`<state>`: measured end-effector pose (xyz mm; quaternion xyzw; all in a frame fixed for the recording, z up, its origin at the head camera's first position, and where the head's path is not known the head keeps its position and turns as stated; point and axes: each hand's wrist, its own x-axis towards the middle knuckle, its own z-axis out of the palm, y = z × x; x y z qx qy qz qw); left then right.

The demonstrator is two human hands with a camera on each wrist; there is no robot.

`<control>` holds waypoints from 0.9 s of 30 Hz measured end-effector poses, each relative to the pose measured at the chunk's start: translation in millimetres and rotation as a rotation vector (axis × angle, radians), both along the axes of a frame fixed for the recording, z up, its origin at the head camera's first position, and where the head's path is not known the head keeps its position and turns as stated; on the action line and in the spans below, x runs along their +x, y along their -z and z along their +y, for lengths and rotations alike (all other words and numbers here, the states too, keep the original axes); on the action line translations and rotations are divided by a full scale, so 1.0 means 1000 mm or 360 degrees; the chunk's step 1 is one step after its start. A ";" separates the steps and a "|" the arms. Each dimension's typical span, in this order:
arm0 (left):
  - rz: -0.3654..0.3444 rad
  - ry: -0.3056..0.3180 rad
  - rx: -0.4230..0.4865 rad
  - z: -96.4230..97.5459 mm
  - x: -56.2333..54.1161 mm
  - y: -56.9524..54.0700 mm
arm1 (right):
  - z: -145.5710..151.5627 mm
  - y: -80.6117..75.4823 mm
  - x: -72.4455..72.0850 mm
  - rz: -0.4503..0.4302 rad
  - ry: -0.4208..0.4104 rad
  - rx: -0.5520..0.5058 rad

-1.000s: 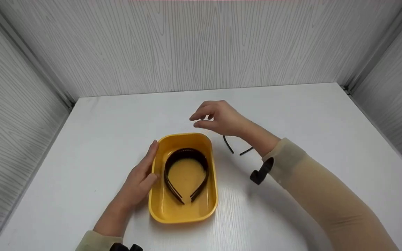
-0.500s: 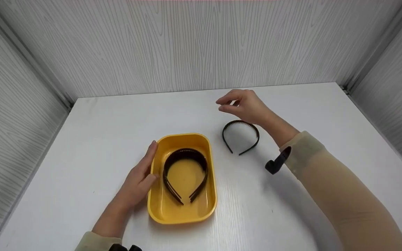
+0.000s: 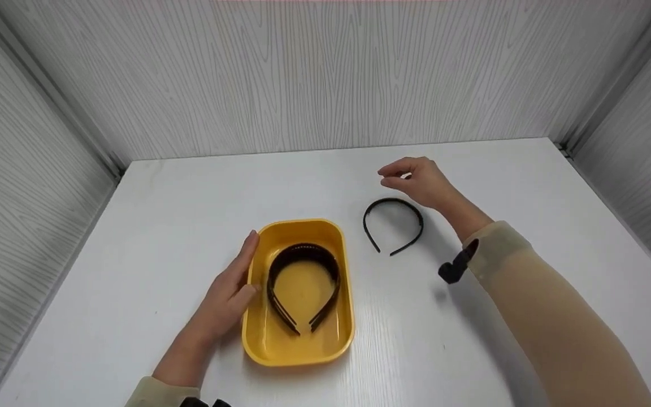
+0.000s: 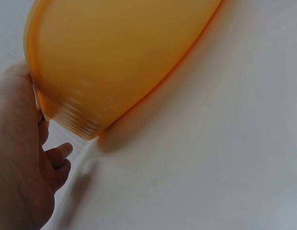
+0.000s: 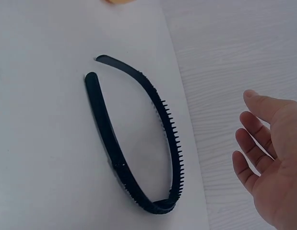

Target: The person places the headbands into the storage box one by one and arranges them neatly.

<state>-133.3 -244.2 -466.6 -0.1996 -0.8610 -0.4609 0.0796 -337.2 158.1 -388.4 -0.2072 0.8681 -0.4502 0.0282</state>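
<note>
A yellow plastic tray (image 3: 348, 316) stands on the table, its outer wall (image 4: 119, 52) filling the top of the left wrist view. Black headbands (image 3: 303, 251) lie nested inside it, their exact number unclear. The left hand (image 3: 226, 299) grips the tray's left side, with the thumb at the rim and fingers along the outside. Right of the tray, another black headband (image 3: 393, 201) lies on the table, its teeth visible on the band (image 5: 174, 139) in the right wrist view. Just beyond its curved top hovers the right hand (image 3: 421, 181), fingers loosely bent and holding nothing.
The white table (image 3: 190, 198) is enclosed by pale wood-grain panels (image 3: 325, 73) at the back and both sides. A black strap device (image 3: 455, 268) sits on the right wrist at the sleeve cuff.
From beyond the tray, the right hand has moved right to the far side of the loose headband, which its arm partly covered before. The left hand keeps its grip on the tray.
</note>
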 end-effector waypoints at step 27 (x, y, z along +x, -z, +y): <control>-0.0004 0.0013 0.0001 0.000 0.002 0.003 | 0.011 0.050 -0.012 -0.0243 0.0110 0.0150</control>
